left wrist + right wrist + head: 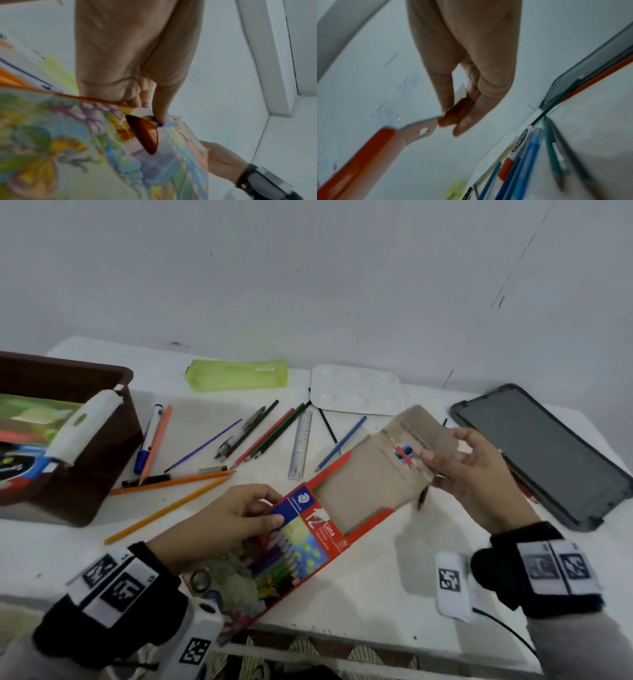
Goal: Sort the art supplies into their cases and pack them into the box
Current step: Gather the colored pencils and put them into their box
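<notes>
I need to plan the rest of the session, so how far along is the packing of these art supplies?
Early. Done: the brown box already holds a few items. In hand: the left hand grips the pencil case while the right hand pinches its open flap. Left: pencils, pens, marker and ruler lie loose on the table; the green pouch lies flat.
</notes>
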